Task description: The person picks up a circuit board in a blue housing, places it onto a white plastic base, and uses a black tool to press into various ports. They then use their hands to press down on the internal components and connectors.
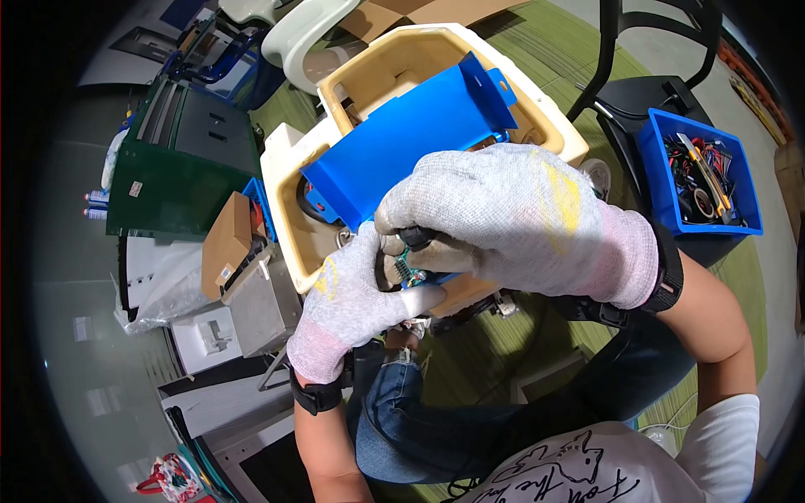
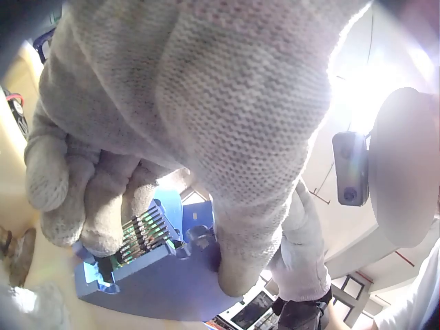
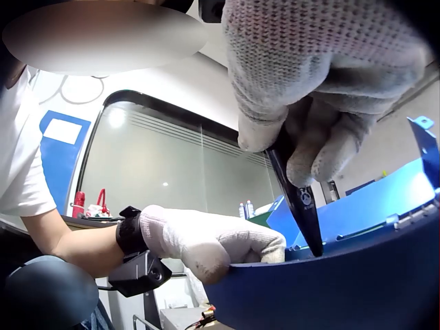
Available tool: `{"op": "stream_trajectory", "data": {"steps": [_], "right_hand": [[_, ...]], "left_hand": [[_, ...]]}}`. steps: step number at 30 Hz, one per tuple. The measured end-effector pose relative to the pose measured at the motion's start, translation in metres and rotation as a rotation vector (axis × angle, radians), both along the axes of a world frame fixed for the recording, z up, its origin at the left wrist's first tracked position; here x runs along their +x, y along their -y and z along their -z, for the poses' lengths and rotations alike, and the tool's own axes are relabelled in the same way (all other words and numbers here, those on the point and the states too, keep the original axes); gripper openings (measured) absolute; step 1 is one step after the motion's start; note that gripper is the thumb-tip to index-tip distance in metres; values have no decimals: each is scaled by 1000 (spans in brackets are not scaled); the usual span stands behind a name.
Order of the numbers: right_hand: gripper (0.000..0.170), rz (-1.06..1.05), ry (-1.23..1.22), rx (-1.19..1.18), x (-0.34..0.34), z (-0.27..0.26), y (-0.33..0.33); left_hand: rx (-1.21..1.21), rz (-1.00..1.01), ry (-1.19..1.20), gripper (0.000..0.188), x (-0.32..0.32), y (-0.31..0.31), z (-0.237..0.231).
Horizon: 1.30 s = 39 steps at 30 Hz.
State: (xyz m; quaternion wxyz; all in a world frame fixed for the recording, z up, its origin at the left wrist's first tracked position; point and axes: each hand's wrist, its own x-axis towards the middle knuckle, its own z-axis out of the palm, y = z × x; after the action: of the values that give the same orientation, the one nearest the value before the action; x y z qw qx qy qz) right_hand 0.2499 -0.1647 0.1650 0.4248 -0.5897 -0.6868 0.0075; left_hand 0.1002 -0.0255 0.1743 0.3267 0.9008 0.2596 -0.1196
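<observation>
My left hand [image 1: 348,289], in a grey-white glove, grips the edge of a blue housing [image 2: 172,285]. In the left wrist view its thumb lies on one side, with the fingers over a green circuit board [image 2: 144,237] set in the housing. From above, my gloved right hand [image 1: 511,210] holds a black tapered tool [image 3: 299,199], its narrow end at the housing's rim in the right wrist view. A broad blue panel with tabs [image 1: 402,126] extends beyond both hands. In the head view my fingers partly hide the board.
Under the blue panel is a cream plastic tub [image 1: 369,75] with compartments. A blue bin [image 1: 746,201] of tools and wires sits on a black chair [image 1: 620,101] at right. To the left are a green cabinet [image 1: 168,184] and a cardboard box [image 1: 225,247].
</observation>
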Motion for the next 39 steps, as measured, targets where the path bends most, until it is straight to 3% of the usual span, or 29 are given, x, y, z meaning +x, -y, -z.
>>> {"op": "stream_trajectory", "data": {"steps": [7, 9, 12, 17, 35, 39], "right_hand": [[25, -48, 72, 163, 7, 5, -8], [26, 36, -157, -49, 9, -7, -2], [27, 51, -237, 47, 11, -28, 3], [29, 76, -162, -32, 11, -16, -3], [30, -33, -35, 38, 15, -1, -9], [27, -34, -104, 6, 10, -3, -12]], "left_hand": [[14, -2, 116, 63, -2, 2, 3], [41, -19, 30, 63, -2, 1, 1], [39, -36, -33, 64, 0, 2, -4], [32, -34, -37, 64, 0, 2, -5], [51, -27, -6, 62, -1, 0, 0], [62, 5, 32, 63, -2, -1, 3]]}}
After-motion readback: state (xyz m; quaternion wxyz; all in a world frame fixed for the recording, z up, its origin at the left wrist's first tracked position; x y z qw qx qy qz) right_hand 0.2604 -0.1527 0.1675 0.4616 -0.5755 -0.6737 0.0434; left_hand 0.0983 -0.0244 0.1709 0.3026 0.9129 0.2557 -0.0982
